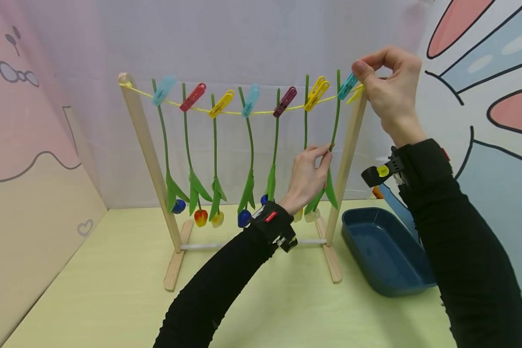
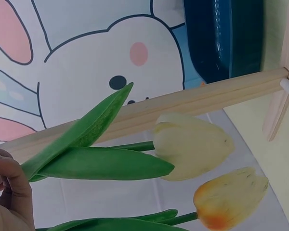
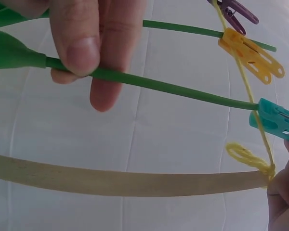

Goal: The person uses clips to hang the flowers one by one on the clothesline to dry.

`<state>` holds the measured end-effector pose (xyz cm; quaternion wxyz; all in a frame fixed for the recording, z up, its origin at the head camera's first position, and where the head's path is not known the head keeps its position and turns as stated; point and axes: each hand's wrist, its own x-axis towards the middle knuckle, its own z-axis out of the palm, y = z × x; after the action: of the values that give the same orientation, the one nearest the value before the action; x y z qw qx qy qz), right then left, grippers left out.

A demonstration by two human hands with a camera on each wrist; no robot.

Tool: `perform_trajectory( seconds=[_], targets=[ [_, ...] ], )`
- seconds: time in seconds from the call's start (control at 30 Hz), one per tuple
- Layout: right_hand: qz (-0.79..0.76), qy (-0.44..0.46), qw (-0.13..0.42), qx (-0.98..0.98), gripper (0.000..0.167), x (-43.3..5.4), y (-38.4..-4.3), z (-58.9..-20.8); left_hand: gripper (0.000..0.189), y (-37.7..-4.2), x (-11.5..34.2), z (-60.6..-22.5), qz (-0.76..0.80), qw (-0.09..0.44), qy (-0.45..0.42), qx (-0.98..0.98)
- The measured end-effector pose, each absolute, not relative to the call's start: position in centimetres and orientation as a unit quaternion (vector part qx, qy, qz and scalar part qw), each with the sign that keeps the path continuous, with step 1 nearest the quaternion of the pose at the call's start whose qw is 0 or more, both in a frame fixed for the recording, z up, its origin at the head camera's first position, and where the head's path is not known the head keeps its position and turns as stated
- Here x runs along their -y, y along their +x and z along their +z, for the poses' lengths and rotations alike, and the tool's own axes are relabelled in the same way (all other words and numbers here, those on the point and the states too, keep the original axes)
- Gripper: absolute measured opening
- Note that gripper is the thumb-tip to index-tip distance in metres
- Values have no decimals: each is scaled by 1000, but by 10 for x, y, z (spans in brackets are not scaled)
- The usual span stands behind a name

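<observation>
My left hand (image 1: 306, 178) pinches the green stem (image 3: 183, 94) of the rightmost artificial tulip between thumb and fingers, just above its leaves. That tulip hangs head down, its creamy white bloom (image 2: 192, 147) lowest. Up by the right post, my right hand (image 1: 393, 89) pinches the end of a teal clothespin (image 1: 347, 87) between thumb and fingers. The clothespin's jaws sit over the yellow string (image 1: 261, 113) and the top of this stem. Beside it, a yellow clothespin (image 1: 317, 94) holds another tulip, whose pale yellow bloom has an orange patch (image 2: 231, 197).
Several more tulips with blue, red-orange and yellow blooms hang from clothespins along the string. A wooden post (image 1: 150, 159) stands at each end, joined low down by a white rod (image 1: 202, 246). Right of the rack, a dark blue basin (image 1: 387, 251) rests on the pale yellow table (image 1: 113, 290).
</observation>
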<state>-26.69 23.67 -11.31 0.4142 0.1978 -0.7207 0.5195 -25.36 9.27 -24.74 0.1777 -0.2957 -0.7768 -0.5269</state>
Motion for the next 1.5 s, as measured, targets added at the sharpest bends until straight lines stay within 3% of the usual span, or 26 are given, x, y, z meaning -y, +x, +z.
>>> perform_trajectory(
  seconds=[0.57,0.87,1.13,1.37,1.5],
  targets=[
    [513,197,376,746,5,-233,-270,-112,36,-258,-88,-248,-506,194,-283,792],
    [533,184,341,752,17,-232,-266,-115,37,-258,-84,-249,-514,185,-285,788],
    [557,203,397,701,25,-228,-260,-137,45,-246,-70,-263,-524,178,-314,771],
    [444,213,472,731,33,-238,-239,-188,45,-223,-37,-281,-503,200,-334,772],
    [397,231,460,760,37,-251,-223,-224,43,-213,-9,-292,-492,203,-326,781]
  ],
)
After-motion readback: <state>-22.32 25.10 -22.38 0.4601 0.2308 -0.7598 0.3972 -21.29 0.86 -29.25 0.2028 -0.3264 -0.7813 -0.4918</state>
